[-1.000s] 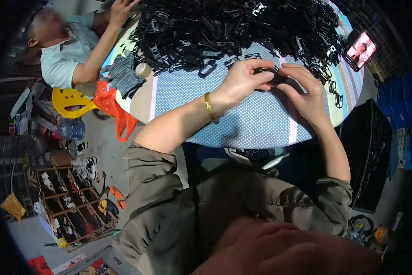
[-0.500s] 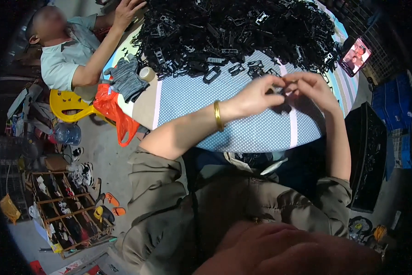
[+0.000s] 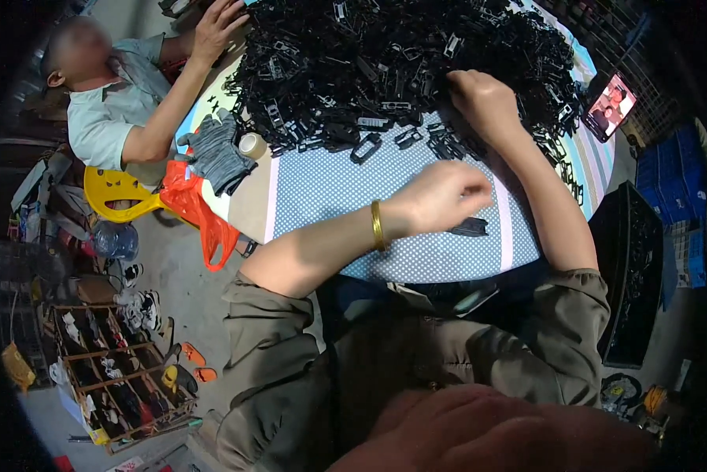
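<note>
My left hand [image 3: 448,197], below a gold bracelet [image 3: 377,224], hovers over the near part of the cloth-covered table [image 3: 314,189]. Its fingers are loosely curled, with a gap between thumb and forefinger. Just below it is a small black plastic part [image 3: 470,227]; whether this rests on the cloth or is still dropping, I cannot tell. My right hand [image 3: 485,102] reaches to the front of a big pile of black plastic parts [image 3: 353,63]. Its fingers are bent together, and the tips are lost against the dark parts, so anything pinched there is hidden.
Across on the left sits a person [image 3: 113,102], a hand by the pile. Grey gloves [image 3: 215,153], a tape roll [image 3: 252,145] and a red plastic bag [image 3: 196,212] lie at the left edge. A phone [image 3: 610,107] stands far right; a black bin [image 3: 633,275] is beside me.
My hands have parted from a black part they worked on together. The right has moved up to the pile; the left has dropped slightly, with a black part now below it.
</note>
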